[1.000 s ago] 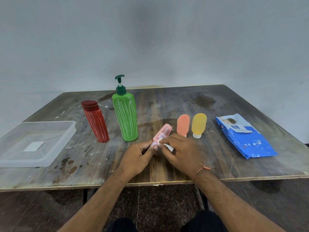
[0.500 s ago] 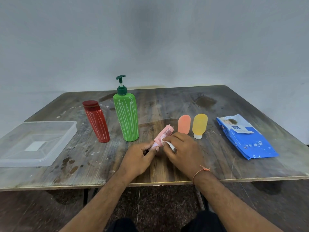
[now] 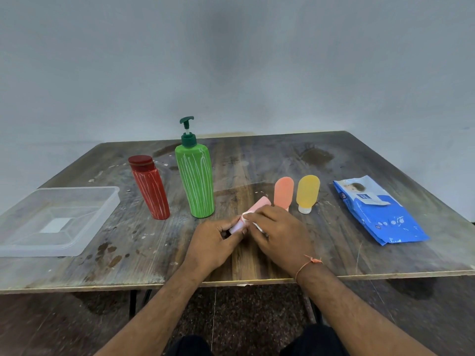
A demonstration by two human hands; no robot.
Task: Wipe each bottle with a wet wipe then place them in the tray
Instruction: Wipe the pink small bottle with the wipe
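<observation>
My left hand [image 3: 214, 244] grips the lower end of a small pink bottle [image 3: 259, 205], which tilts up to the right above the table. My right hand [image 3: 279, 233] holds a white wet wipe [image 3: 248, 215] against the bottle's side; most of the wipe is hidden under my fingers. A red bottle [image 3: 150, 188] and a tall green pump bottle [image 3: 196, 179] stand upright behind my left hand. An orange tube [image 3: 283, 191] and a yellow tube [image 3: 307, 192] stand cap-down behind my right hand. A clear plastic tray [image 3: 77, 240] sits at the far left, with no bottle in it.
A blue pack of wet wipes [image 3: 377, 210] lies flat at the right of the worn wooden table [image 3: 257, 160]. The table's front edge [image 3: 102, 287] runs just below my wrists. A plain wall stands behind.
The pink bottle has turned in my left hand, so its printed label no longer shows. My right hand with the wipe has slid along the bottle.
</observation>
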